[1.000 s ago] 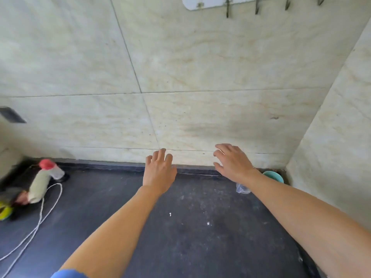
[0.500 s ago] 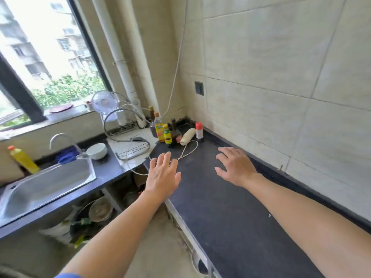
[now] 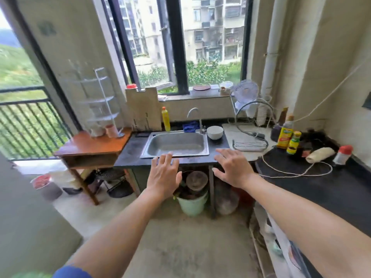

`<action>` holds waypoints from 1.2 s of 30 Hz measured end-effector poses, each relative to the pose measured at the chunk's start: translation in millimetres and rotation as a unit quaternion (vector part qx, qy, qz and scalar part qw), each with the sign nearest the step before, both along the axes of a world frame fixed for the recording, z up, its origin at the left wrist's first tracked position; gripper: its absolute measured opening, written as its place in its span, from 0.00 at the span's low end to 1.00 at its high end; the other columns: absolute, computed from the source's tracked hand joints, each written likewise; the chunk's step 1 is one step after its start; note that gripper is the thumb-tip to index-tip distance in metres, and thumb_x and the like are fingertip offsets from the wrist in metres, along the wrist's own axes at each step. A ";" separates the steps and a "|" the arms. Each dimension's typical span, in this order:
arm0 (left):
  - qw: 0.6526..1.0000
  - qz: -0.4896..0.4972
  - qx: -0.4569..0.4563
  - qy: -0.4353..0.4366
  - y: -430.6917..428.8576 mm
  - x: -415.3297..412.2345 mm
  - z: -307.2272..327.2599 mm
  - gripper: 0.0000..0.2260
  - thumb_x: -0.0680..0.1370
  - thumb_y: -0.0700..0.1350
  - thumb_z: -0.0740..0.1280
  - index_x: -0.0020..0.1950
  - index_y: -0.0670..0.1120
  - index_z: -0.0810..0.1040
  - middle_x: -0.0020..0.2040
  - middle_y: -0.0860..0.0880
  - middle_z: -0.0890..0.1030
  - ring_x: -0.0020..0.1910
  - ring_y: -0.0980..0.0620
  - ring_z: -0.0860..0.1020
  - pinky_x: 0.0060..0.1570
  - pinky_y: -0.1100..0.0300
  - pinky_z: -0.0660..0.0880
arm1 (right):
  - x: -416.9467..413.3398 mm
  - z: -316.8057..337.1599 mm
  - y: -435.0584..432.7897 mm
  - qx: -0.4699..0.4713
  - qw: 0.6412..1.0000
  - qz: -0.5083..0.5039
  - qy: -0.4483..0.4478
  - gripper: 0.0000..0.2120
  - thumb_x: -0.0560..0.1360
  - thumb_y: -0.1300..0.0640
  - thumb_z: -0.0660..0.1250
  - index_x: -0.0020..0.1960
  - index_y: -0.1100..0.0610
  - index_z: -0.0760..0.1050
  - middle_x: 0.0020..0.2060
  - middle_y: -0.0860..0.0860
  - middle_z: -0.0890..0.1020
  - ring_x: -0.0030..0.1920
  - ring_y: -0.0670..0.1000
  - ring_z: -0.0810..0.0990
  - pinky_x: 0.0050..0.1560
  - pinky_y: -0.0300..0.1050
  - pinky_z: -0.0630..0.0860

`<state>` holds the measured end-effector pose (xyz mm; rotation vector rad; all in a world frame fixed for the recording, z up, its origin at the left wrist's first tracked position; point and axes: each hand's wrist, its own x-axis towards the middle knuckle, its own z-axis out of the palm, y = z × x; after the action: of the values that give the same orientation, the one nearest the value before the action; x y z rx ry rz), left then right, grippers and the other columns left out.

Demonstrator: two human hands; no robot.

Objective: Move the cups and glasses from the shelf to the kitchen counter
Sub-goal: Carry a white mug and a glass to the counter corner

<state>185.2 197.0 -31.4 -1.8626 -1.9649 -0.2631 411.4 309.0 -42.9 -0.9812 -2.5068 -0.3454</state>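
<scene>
Cups: two of them, a pale one [image 3: 97,129] and a pink one [image 3: 111,130], stand on the bottom tier of the white wire shelf [image 3: 100,101] at about 10 o'clock, on the wooden side table [image 3: 88,144]. Upper tiers look bare, though blur makes that unsure. Both hands empty: left hand [image 3: 163,175] and right hand [image 3: 230,169] held out in the air, fingers spread apart, clamped on nothing, near the front edge of the sink [image 3: 176,144]. Dark surface [image 3: 321,187] runs along 2 to 4 o'clock, carrying sauce bottles [image 3: 289,137], a twine roll [image 3: 321,154] and loose cord. Step in hand, as judged: empty-handed walk toward the shelf for a pickup. Next move calls for heading left, reaching to 10 o'clock, closing fingers around one cup per hand, lifting clear of the wire rim without tipping.
</scene>
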 end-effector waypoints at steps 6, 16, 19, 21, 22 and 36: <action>0.990 0.140 -0.005 -0.013 -49.8 -113.0 -2.2 0.19 0.73 0.54 0.66 0.59 0.45 0.74 0.66 0.41 0.71 0.65 0.42 0.69 0.60 0.46 0.66 | -146.9 12.2 -7.8 0.027 0.990 0.141 -0.002 0.18 0.70 0.46 0.69 0.54 0.58 0.78 0.59 0.59 0.79 0.56 0.59 0.78 0.55 0.55 0.75; 0.953 0.302 0.007 -0.032 -64.8 -253.2 -4.5 0.13 0.74 0.52 0.64 0.53 0.46 0.74 0.61 0.44 0.73 0.60 0.43 0.71 0.58 0.49 0.66 | -350.1 6.1 23.0 0.020 0.951 0.307 -0.008 0.19 0.71 0.46 0.67 0.56 0.58 0.77 0.61 0.58 0.77 0.58 0.58 0.76 0.56 0.55 0.74; 0.943 0.328 0.023 -0.051 -55.2 -284.8 -2.0 0.14 0.74 0.52 0.63 0.55 0.45 0.75 0.60 0.44 0.74 0.60 0.44 0.71 0.58 0.49 0.66 | -398.7 9.3 45.0 0.018 0.945 0.326 -0.008 0.20 0.72 0.45 0.65 0.57 0.57 0.76 0.62 0.57 0.76 0.59 0.57 0.76 0.56 0.55 0.73; 0.940 0.335 0.017 -0.055 -53.2 -304.2 -3.1 0.15 0.74 0.52 0.62 0.57 0.45 0.74 0.61 0.45 0.73 0.60 0.43 0.71 0.58 0.48 0.66 | -429.0 9.5 55.3 0.012 0.943 0.334 -0.009 0.19 0.72 0.45 0.65 0.57 0.57 0.76 0.62 0.57 0.76 0.58 0.58 0.76 0.56 0.55 0.73; 0.939 0.338 0.012 -0.055 -52.9 -315.4 -4.1 0.15 0.74 0.52 0.62 0.57 0.46 0.74 0.61 0.45 0.73 0.60 0.44 0.71 0.58 0.49 0.66 | -444.8 9.4 58.7 0.011 0.941 0.338 -0.012 0.19 0.72 0.45 0.66 0.57 0.57 0.76 0.62 0.57 0.76 0.57 0.58 0.76 0.56 0.55 0.73; 0.940 0.335 0.018 -0.067 -13.3 -568.6 1.8 0.14 0.76 0.52 0.61 0.57 0.46 0.74 0.64 0.45 0.71 0.63 0.45 0.68 0.63 0.49 0.62 | -692.5 -5.2 94.4 -0.013 0.950 0.313 0.007 0.19 0.73 0.45 0.64 0.56 0.57 0.76 0.61 0.57 0.77 0.57 0.58 0.77 0.56 0.53 0.73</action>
<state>-383.5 183.6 -29.6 -1.0716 -2.5263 -0.2139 -281.2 403.4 -48.1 -0.1544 -2.6461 -0.1017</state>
